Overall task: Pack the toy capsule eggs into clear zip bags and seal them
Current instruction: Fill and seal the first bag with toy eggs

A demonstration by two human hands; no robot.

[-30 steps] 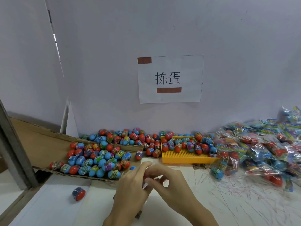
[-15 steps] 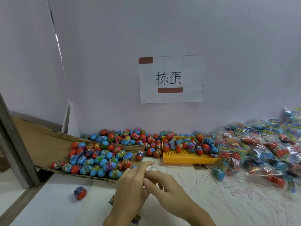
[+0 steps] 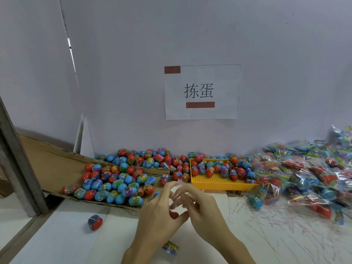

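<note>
Both hands have spread apart since the earlier frame: where the fingertips met tightly, a gap now shows a red capsule egg (image 3: 174, 214) low between the palms. The left hand (image 3: 158, 216) curves its fingers round that egg's left side; the right hand (image 3: 202, 210) fans its fingers above and right of it, seemingly pinching the faint, glossy edge of a clear zip bag (image 3: 181, 184) at the fingertips. How much of the bag either hand holds cannot be made out, as the film is nearly invisible. A printed bag corner (image 3: 170, 248) pokes out below the left wrist, mostly covered. Beyond the fingertips lie loose eggs (image 3: 114, 183) on cardboard (image 3: 47, 162) and a yellow tray (image 3: 219, 182); right of the fingers, packed bags (image 3: 304, 174) are heaped, blurred. One egg (image 3: 95, 222) sits left of the left hand. A wall sign (image 3: 202, 91) reads "拣蛋"; egg labels are too small to read.
</note>
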